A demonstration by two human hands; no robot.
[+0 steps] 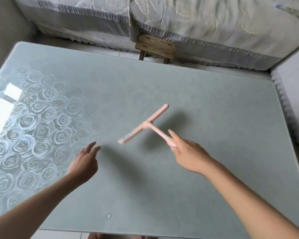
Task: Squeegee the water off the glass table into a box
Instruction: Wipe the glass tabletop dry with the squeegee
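A pink T-shaped squeegee (146, 125) hangs over the middle of the glass table (205, 104), its blade slanting from lower left to upper right. My right hand (188, 154) grips the end of its handle, with the index finger stretched out beside it. My left hand (84, 163) hovers over the table to the left of the blade with relaxed fingers and holds nothing. The glass has a pale green top with a rose pattern on its left part. No box is in view. Water on the glass cannot be made out.
A small wooden stool (154, 47) stands on the floor beyond the table's far edge, against a sofa in a grey patterned cover (197, 28). More covered seating (293, 104) runs along the right edge. A small pale chip (108, 216) lies near the front edge.
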